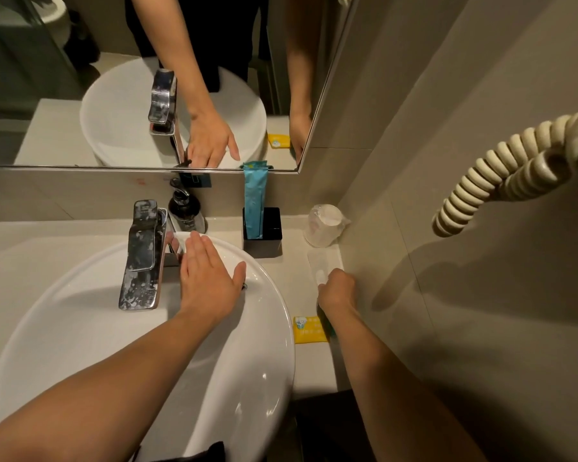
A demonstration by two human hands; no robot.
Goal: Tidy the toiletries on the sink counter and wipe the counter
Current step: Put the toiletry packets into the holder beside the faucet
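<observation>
My left hand lies flat and open on the back rim of the white basin, beside the chrome tap. My right hand is closed on a clear plastic sachet lying on the counter by the right wall. A yellow packet lies on the counter next to my right forearm. A black holder at the back holds a tall blue packet. A wrapped plastic cup stands upside down in the corner. A dark pump bottle stands behind the tap.
A mirror covers the wall above the counter. A cream coiled cord hangs on the right wall above the counter. A dark cloth shows at the basin's front edge. The counter strip right of the basin is narrow.
</observation>
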